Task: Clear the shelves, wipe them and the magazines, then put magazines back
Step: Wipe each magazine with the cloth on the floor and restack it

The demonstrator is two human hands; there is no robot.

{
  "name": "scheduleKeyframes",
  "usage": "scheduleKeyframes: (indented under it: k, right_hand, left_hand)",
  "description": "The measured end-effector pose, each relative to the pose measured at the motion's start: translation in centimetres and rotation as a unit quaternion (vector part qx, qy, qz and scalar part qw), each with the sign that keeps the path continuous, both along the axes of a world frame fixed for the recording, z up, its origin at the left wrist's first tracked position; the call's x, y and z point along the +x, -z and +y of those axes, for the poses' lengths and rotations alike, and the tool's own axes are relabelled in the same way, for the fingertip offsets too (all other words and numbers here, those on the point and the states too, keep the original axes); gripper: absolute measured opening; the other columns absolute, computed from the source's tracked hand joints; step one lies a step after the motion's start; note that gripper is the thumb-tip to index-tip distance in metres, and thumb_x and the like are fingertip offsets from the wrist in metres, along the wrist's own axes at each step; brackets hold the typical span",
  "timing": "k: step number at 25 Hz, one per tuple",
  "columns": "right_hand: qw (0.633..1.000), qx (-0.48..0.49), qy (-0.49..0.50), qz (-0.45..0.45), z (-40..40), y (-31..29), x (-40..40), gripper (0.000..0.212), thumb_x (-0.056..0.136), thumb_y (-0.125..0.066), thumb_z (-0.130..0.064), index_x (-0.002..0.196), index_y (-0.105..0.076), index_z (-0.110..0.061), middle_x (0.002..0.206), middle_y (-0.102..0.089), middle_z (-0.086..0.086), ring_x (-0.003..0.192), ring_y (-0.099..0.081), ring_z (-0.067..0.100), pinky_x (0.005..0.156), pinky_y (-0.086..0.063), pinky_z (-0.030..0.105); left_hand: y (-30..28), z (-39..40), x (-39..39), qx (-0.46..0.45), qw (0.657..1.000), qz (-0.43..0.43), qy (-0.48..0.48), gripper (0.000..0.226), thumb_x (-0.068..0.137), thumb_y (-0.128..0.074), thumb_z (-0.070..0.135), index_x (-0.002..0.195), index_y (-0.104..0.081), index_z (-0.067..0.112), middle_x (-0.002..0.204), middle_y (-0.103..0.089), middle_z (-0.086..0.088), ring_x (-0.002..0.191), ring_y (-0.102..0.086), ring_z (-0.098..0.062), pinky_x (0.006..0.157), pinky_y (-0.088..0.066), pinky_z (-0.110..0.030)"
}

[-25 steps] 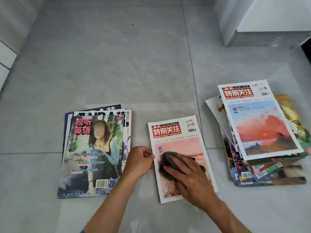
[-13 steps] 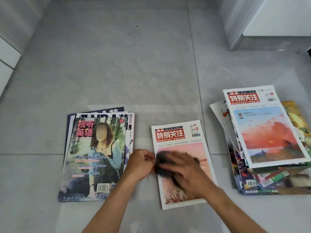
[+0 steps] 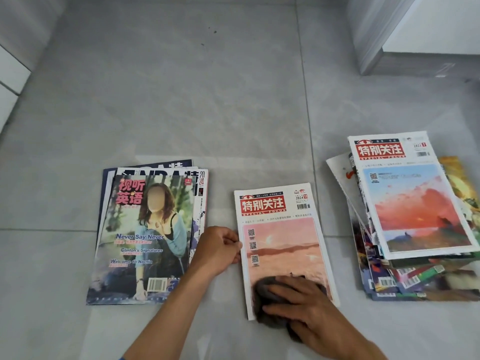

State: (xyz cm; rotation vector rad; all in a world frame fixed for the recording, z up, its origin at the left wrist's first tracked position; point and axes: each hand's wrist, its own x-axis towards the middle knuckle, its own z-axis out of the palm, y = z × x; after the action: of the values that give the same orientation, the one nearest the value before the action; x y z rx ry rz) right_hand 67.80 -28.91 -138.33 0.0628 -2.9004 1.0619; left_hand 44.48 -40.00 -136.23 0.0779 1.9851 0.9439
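A single magazine [image 3: 280, 237] with a red-and-white masthead and a pink sunset cover is laid flat, face up, on the grey floor at 6 o'clock. A dark grey cloth [image 3: 267, 294] is spread over its lower end. A small stack [image 3: 145, 229] is seen at 9 o'clock, and a taller, fanned pile [image 3: 413, 203] at 3 o'clock.

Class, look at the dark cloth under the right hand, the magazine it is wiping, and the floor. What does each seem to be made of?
Dark cloth: soft fabric, matte; it bunches under the right hand.
Magazine: thin paper with a printed, probably coated cover; it lies flat and its edge looks thin.
Floor: large grey tiles, likely ceramic or stone, glossy; grout lines and soft reflections show.
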Motion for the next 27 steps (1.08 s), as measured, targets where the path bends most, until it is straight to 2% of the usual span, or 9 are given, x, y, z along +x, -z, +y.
scheduleKeyframes:
  k: [2,4,7,10,14,16,20,23,27]
  right_hand:
    - [0.999,-0.010,0.015,-0.036,2.6,0.4,-3.1,0.061,0.075,-0.058,-0.008,0.129,-0.065,-0.035,0.153,-0.042,-0.018,0.144,-0.036,0.013,0.111,-0.038,0.042]
    - [0.996,-0.016,0.082,-0.029,6.3,0.9,-8.1,0.061,0.074,-0.052,-0.008,0.130,-0.066,-0.029,0.152,-0.047,-0.009,0.141,-0.042,0.018,0.108,-0.040,0.049]
    - [0.982,-0.018,0.186,-0.014,10.4,1.1,-13.8,0.059,0.071,-0.053,0.000,0.124,-0.071,-0.021,0.144,-0.055,-0.001,0.132,-0.050,0.021,0.108,-0.041,0.049]
    - [0.976,0.002,0.216,-0.004,8.9,1.0,-11.4,0.058,0.074,-0.054,-0.004,0.127,-0.069,-0.023,0.148,-0.050,-0.004,0.136,-0.047,0.022,0.111,-0.038,0.047]
    - [0.986,-0.009,0.168,0.006,1.9,0.2,0.2,0.059,0.080,-0.056,-0.009,0.133,-0.060,-0.035,0.154,-0.043,-0.014,0.143,-0.038,0.018,0.112,-0.035,0.036]
    - [0.988,-0.026,0.153,0.006,1.3,0.4,2.0,0.060,0.080,-0.057,-0.006,0.133,-0.060,-0.036,0.153,-0.043,-0.014,0.144,-0.037,0.018,0.111,-0.034,0.034]
    - [0.975,-0.058,0.213,-0.018,6.7,1.5,-5.0,0.062,0.075,-0.060,0.004,0.129,-0.068,-0.027,0.150,-0.047,-0.009,0.141,-0.040,0.013,0.118,-0.031,0.035]
    - [0.950,-0.084,0.299,-0.033,11.3,1.5,-12.0,0.058,0.078,-0.059,0.010,0.127,-0.068,-0.018,0.146,-0.052,0.003,0.136,-0.047,0.024,0.118,-0.033,0.043]
    - [0.951,0.003,0.309,-0.013,9.6,1.6,-10.9,0.052,0.084,-0.057,-0.001,0.133,-0.064,-0.019,0.150,-0.049,0.007,0.135,-0.047,0.032,0.111,-0.040,0.053]
  left_hand:
    - [-0.1,0.1,0.2,0.001,1.000,0.000,-0.003,0.003,0.090,-0.064,-0.001,0.089,-0.066,0.001,0.080,-0.071,-0.014,0.059,-0.067,-0.018,0.065,-0.061,-0.030]
    - [-0.4,0.2,0.3,-0.004,1.000,0.001,-0.001,0.007,0.091,-0.064,-0.001,0.085,-0.066,0.004,0.074,-0.070,-0.010,0.058,-0.066,-0.017,0.064,-0.060,-0.029]
    - [-0.5,0.3,0.3,-0.003,1.000,-0.004,-0.008,0.015,0.091,-0.063,-0.002,0.079,-0.063,0.008,0.069,-0.068,-0.006,0.055,-0.065,-0.016,0.063,-0.059,-0.030]
    - [-0.5,0.3,0.1,-0.006,1.000,-0.006,-0.005,0.015,0.090,-0.063,-0.002,0.080,-0.063,0.008,0.072,-0.069,-0.008,0.057,-0.066,-0.018,0.067,-0.060,-0.033]
    - [-0.4,0.3,0.0,-0.002,1.000,-0.002,-0.007,0.014,0.090,-0.064,-0.002,0.079,-0.063,0.007,0.070,-0.069,-0.008,0.055,-0.066,-0.017,0.066,-0.061,-0.033]
    - [-0.1,0.3,0.0,-0.009,1.000,0.012,-0.003,0.013,0.089,-0.064,-0.001,0.079,-0.064,0.008,0.070,-0.069,-0.008,0.056,-0.067,-0.017,0.065,-0.061,-0.033]
    - [-0.3,0.4,0.3,-0.013,1.000,0.011,-0.003,0.015,0.090,-0.064,0.000,0.078,-0.064,0.008,0.070,-0.070,-0.007,0.055,-0.066,-0.016,0.060,-0.059,-0.028]
    - [-0.5,0.4,0.6,-0.012,1.000,0.012,-0.009,0.015,0.091,-0.063,0.000,0.078,-0.064,0.008,0.073,-0.071,-0.008,0.055,-0.066,-0.014,0.059,-0.059,-0.026]
    - [-0.9,0.4,0.6,-0.009,1.000,0.018,-0.008,0.014,0.091,-0.063,0.000,0.079,-0.065,0.009,0.074,-0.072,-0.008,0.055,-0.067,-0.013,0.059,-0.059,-0.025]
